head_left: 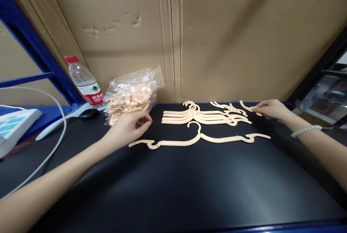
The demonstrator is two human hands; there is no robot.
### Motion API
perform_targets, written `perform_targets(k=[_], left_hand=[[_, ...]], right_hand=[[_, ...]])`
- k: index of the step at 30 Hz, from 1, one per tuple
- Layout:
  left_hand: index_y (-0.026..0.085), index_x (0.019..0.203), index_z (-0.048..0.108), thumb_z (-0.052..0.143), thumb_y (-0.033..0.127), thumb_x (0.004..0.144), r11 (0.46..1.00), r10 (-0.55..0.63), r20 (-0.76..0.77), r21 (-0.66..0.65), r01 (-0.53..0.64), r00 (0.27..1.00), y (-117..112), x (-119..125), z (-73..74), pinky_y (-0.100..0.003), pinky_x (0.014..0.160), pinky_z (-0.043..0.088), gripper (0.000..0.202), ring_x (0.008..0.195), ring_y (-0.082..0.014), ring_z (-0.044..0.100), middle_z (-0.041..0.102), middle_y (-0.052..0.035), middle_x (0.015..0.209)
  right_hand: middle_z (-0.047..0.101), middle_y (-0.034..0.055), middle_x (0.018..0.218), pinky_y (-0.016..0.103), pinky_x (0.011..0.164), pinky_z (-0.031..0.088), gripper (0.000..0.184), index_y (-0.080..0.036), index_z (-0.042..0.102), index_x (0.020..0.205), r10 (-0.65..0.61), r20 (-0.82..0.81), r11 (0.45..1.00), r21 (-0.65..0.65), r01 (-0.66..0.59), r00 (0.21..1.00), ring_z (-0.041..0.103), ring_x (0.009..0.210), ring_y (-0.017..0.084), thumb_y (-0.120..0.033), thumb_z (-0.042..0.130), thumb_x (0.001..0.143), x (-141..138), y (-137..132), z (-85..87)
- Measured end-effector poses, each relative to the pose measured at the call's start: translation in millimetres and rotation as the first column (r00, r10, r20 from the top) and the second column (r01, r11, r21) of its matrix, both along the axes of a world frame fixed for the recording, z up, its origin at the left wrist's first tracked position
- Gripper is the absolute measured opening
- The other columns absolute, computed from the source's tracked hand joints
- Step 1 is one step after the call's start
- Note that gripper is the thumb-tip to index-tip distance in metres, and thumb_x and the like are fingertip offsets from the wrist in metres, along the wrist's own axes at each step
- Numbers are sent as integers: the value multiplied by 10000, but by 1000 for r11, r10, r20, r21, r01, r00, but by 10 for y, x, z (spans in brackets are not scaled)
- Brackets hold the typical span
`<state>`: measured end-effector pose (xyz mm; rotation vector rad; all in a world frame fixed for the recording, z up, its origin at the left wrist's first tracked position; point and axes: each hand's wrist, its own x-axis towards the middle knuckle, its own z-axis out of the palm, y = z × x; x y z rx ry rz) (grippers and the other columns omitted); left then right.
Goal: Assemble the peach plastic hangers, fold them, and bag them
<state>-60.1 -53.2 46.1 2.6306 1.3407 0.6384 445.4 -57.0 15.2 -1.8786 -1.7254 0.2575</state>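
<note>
On the black tabletop (184,186) lies a cream plastic hanger (180,142), spread flat, with a hooked end piece on each arm. Behind it, several similar hangers (176,120) are laid in a row, their hooks together. Loose curved end pieces (229,107) sit at their right side. My right hand (271,110) pinches one more curved hanger end piece (246,108) just right of that pile. Over the left tip of the front hanger is my left hand (127,129), its fingers loosely bent, a gap before the thumb and nothing visible in it.
A clear plastic bag (132,95) of cream parts stands behind my left hand. Farther left are a red-capped water bottle (89,86), a pale blue handled tool (61,121), a white cable (61,132) and a white box (20,128). A cardboard wall (230,38) closes the back.
</note>
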Motion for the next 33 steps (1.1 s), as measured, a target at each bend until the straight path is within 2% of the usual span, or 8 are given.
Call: perform_targets(k=[7,11,14,17,23,27,30,33], left_hand=[[166,953,606,606,415,829,935,86,504,-339,106,859,-336,287,45,-330,747,544,278,806,-207,681,697,-62,934],[161,981,611,673,391,834,702,179,664,-603,378,726,-628,528,-48,-312,786,533,280,831,-178,678,706,-89,1044],[163,1011,625,708,370,831,464,312,706,-697,547,636,-791,661,-129,-313,856,515,287,912,-180,678,688,-97,1115],[152,994,642,747,355,810,285,431,696,-709,645,574,-873,732,-160,-281,815,517,294,841,-157,684,694,-77,997],[151,1021,632,806,206,763,138,486,659,-706,695,573,-888,749,-199,-218,777,504,316,731,-81,647,673,-33,918],[161,1003,657,843,184,710,165,510,661,-703,691,550,-877,726,-215,-175,704,505,349,679,-79,634,645,14,740],[130,859,685,853,188,694,262,508,688,-697,668,518,-835,669,-166,-152,669,521,243,678,-90,647,666,-6,725],[131,816,701,856,182,690,414,541,714,-686,598,444,-742,572,-94,-164,739,557,206,741,-110,677,702,-25,778]], right_hand=[[637,69,777,331,674,534,431,-211,554,835,191,-461,980,43,-194,867,621,705,196,-615,661,726,-840,-218,266],[664,48,837,320,711,550,349,-197,585,855,319,-823,850,30,-525,471,664,773,187,-458,776,724,-1587,-514,210],[678,33,834,298,692,544,282,-185,621,854,318,-894,780,58,-623,315,683,785,180,-382,790,742,-1997,-746,125],[685,33,813,275,644,516,242,-175,651,837,378,-870,744,83,-663,315,676,756,173,-361,784,757,-2198,-865,51],[658,5,764,300,714,510,260,-169,676,871,438,-824,704,67,-707,359,629,701,150,-379,779,757,-2318,-864,-38],[686,33,861,320,753,521,190,-185,673,937,532,-663,760,99,-643,527,644,817,186,-336,698,824,-2182,-728,3],[684,66,913,373,783,507,139,-191,669,974,599,-190,796,251,-551,778,630,833,212,-270,595,887,-1850,-506,36],[674,94,901,414,793,490,79,-177,670,901,500,244,802,231,-550,831,613,873,257,-195,598,874,-1498,-283,-1]])
